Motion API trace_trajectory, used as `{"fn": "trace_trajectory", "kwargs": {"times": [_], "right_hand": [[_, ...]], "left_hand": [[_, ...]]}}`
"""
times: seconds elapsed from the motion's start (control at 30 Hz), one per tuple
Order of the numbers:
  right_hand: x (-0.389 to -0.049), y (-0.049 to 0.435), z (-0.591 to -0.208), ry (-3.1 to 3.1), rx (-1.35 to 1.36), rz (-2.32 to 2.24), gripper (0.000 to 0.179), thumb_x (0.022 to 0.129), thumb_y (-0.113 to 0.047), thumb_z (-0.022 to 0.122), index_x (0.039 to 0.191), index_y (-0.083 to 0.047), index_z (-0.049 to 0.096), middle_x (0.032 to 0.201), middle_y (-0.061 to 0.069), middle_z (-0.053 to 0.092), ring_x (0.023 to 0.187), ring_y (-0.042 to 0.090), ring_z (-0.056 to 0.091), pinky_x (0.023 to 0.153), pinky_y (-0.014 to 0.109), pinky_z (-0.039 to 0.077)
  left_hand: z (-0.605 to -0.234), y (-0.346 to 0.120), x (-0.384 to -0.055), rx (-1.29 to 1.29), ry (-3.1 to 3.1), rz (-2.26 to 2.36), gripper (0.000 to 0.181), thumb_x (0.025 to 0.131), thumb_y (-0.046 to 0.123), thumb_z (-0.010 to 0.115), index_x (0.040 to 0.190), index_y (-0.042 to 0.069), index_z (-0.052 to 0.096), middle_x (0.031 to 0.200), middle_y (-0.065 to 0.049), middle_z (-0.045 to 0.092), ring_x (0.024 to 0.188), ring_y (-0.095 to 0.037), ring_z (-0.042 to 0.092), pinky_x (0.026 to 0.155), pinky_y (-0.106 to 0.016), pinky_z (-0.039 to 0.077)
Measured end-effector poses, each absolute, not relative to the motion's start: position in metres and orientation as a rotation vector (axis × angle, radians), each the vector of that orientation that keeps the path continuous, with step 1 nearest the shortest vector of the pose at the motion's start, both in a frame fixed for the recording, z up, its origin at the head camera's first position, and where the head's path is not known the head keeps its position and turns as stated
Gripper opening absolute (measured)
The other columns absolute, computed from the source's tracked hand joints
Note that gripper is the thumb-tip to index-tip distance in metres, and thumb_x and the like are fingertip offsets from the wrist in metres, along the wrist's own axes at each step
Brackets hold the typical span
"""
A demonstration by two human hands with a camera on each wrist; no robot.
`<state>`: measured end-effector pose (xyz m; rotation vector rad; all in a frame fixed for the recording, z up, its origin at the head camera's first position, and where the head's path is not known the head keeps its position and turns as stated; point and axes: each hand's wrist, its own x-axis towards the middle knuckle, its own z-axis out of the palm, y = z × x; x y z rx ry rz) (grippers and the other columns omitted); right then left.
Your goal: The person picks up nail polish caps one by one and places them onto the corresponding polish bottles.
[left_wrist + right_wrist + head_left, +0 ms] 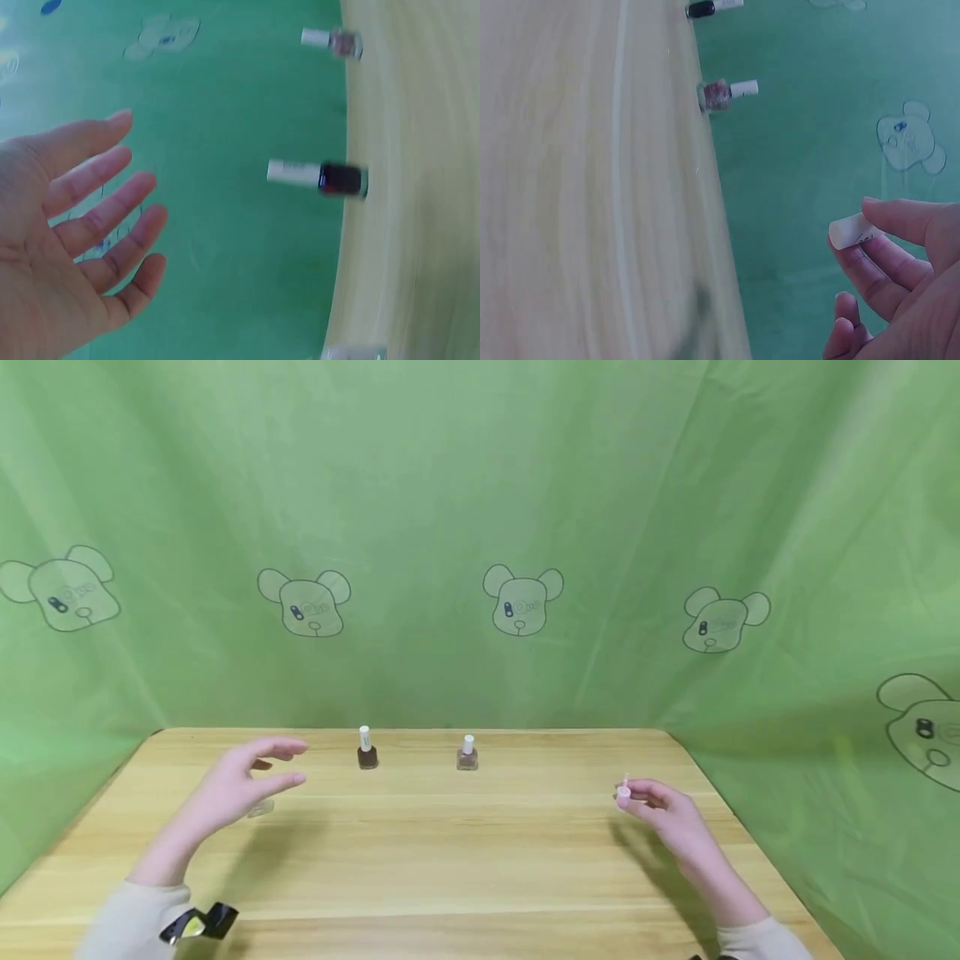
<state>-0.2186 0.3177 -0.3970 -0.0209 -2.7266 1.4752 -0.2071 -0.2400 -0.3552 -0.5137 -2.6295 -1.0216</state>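
Note:
Between thumb and fingers, my right hand (667,818) pinches a white nail polish cap (849,232) above the right side of the table. In the head view a thin brush stem sticks up from that cap. My left hand (236,785) hovers over the left side, thumb and fingers spread apart and holding nothing. Below it lies a small clear glass object (261,808), partly hidden by the hand; its kind is hard to tell. Toward the back stand a dark nail polish bottle (367,757) and a mauve nail polish bottle (467,760), both upright with white caps.
The wooden table (450,860) ends at the back and sides against a green curtain (420,485) printed with bear heads. A black strap with a device (198,924) sits on the left sleeve.

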Motion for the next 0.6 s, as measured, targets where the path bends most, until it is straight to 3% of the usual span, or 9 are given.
{"fn": "trace_trajectory", "kwargs": {"times": [0.13,0.2,0.43,0.53,0.6], "right_hand": [[-0.213,0.309,-0.392,-2.733,0.034,1.394,0.045,0.090,-0.029,0.070,0.124,-0.003,0.061,0.108,-0.002,0.070,0.092,0.000,0.053,0.078,0.022,0.045],[-0.210,0.305,-0.391,-2.737,0.051,1.362,0.043,0.089,-0.029,0.070,0.123,-0.004,0.062,0.109,0.000,0.069,0.091,0.002,0.051,0.075,0.024,0.045],[-0.202,0.292,-0.387,-2.724,0.127,1.339,0.037,0.089,-0.028,0.070,0.119,-0.006,0.065,0.112,0.006,0.068,0.090,0.002,0.051,0.073,0.024,0.044],[-0.199,0.287,-0.388,-2.711,0.170,1.330,0.033,0.088,-0.026,0.071,0.115,-0.007,0.067,0.114,0.008,0.068,0.089,0.000,0.051,0.074,0.022,0.043],[-0.197,0.284,-0.388,-2.700,0.193,1.331,0.030,0.088,-0.025,0.071,0.113,-0.008,0.068,0.114,0.009,0.069,0.088,-0.001,0.052,0.074,0.021,0.043]], "left_hand": [[-0.359,-0.260,-0.213,-0.507,-2.617,-1.040,0.041,0.087,0.021,0.073,0.125,0.008,0.063,0.122,-0.012,0.068,0.102,0.012,0.052,0.086,-0.022,0.048],[-0.363,-0.270,-0.217,-0.491,-2.619,-1.048,0.042,0.087,0.021,0.073,0.125,0.007,0.062,0.122,-0.013,0.068,0.100,0.017,0.049,0.085,-0.020,0.048],[-0.377,-0.296,-0.226,-0.433,-2.686,-1.146,0.048,0.089,0.026,0.072,0.129,0.004,0.058,0.128,-0.018,0.062,0.101,0.018,0.048,0.084,-0.012,0.047],[-0.385,-0.304,-0.228,-0.413,-2.733,-1.156,0.051,0.089,0.028,0.071,0.131,0.003,0.056,0.132,-0.020,0.060,0.101,0.017,0.048,0.085,-0.014,0.048],[-0.391,-0.309,-0.230,-0.390,-2.772,-1.159,0.054,0.089,0.029,0.071,0.133,0.003,0.054,0.134,-0.021,0.058,0.106,0.009,0.051,0.086,-0.020,0.049]]}}
